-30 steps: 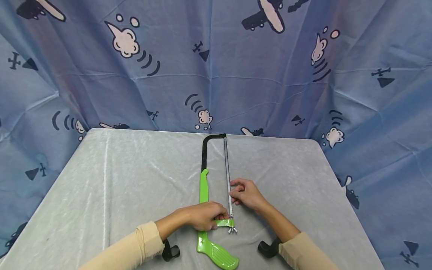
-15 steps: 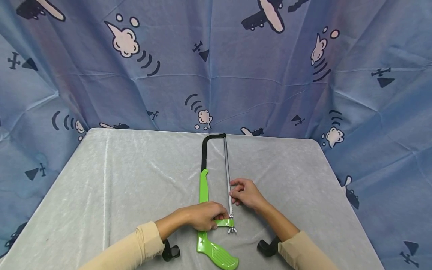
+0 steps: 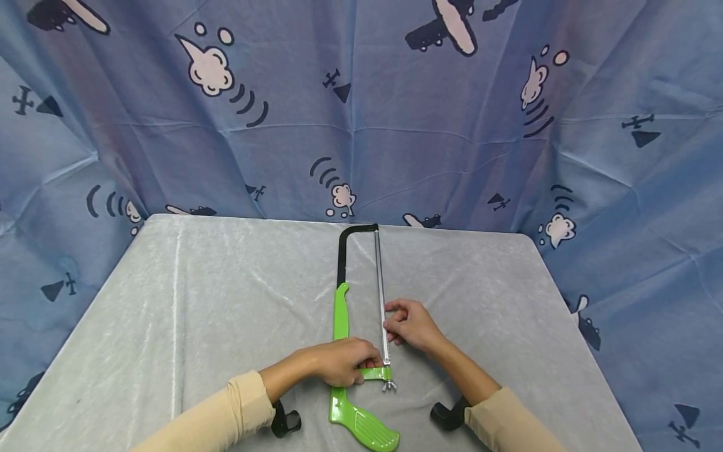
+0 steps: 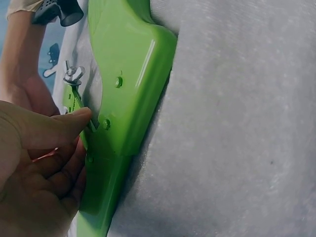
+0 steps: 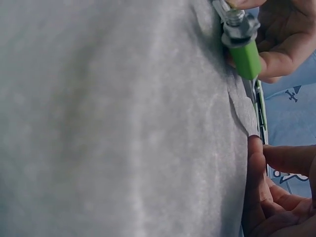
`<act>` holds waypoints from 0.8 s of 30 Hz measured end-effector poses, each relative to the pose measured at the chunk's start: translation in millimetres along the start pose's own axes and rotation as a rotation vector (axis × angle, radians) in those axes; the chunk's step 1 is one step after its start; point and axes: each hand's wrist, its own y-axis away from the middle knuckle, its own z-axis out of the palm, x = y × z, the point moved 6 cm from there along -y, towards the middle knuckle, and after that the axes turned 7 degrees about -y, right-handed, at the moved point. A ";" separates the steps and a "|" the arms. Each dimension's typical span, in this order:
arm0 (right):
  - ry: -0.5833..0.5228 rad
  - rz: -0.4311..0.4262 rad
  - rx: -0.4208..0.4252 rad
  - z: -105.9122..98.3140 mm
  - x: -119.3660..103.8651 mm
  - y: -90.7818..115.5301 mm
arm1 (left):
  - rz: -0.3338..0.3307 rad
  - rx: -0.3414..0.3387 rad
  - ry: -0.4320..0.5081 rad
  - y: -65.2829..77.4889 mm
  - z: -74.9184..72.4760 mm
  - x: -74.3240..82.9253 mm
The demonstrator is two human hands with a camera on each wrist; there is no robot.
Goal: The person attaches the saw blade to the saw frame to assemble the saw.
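Note:
A hacksaw with a green handle (image 3: 364,427) and a black front frame (image 3: 341,260) lies on the table, its far end toward the back edge. Its silver blade (image 3: 380,270) runs along the right side, down to a wing nut (image 3: 390,385) at the near end. My left hand (image 3: 344,362) reaches over the frame and pinches the short green arm (image 3: 375,373) that bears the wing nut; in the left wrist view the thumb (image 4: 74,118) presses on it. With thumb and fingers, my right hand (image 3: 412,325) pinches the blade's lower half from the right.
A grey cloth covers the table (image 3: 243,282). Behind it and at both sides hangs a blue curtain (image 3: 282,157) with printed planes and clouds. Black wrist mounts (image 3: 449,416) sit under both forearms, close to the tabletop.

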 end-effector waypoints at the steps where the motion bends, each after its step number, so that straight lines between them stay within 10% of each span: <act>1: 0.004 0.000 -0.001 1.0 -5.1 2.9 | -0.001 0.001 -0.003 0.1 -0.3 0.2; 24: 0.051 -0.063 -0.092 -4.9 -8.4 34.9 | -0.004 0.005 0.010 0.8 -0.4 0.6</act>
